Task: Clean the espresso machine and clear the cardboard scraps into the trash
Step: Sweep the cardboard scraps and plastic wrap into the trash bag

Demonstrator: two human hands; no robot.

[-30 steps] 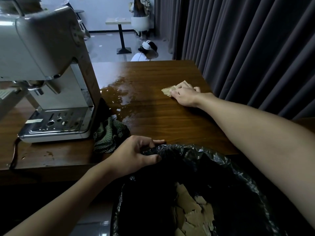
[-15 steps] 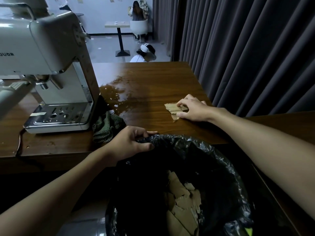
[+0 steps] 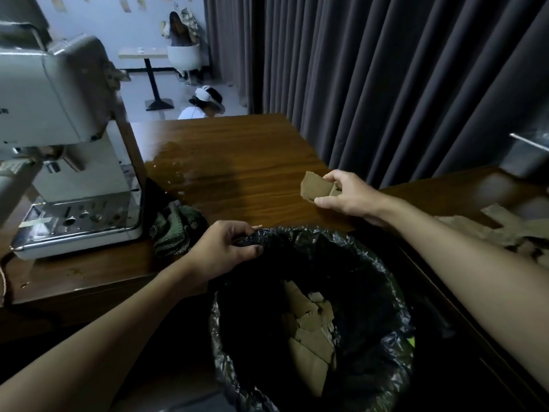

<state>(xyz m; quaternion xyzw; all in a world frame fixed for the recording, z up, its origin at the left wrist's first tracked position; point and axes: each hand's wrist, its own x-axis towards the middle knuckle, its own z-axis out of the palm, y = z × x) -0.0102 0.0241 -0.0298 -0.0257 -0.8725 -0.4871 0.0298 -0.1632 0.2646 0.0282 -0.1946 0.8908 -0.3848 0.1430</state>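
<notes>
Dark wood-grain table (image 3: 237, 179) with glossy wet patch, pleated grey curtain (image 3: 386, 84) behind bin. Bin (image 3: 326, 236): round, crinkled black plastic liner, torn brown cardboard scraps (image 3: 309, 331) inside. Left hand (image 3: 225, 248) curled, gripping liner at bin's far-left rim, forearm angled in from lower left. Right hand (image 3: 350, 194) just beyond bin's far rim, thumb and fingers pinching flat ragged piece (image 3: 316, 187). Boxy metal espresso machine (image 3: 65, 144) left of bin, knitted green cloth (image 3: 175, 230) between.

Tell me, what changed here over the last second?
The right hand slid the cardboard scraps toward the near edge of the table, then lifted them and now grips them. The left hand kept holding the trash bag rim; the espresso machine stayed put.
</notes>
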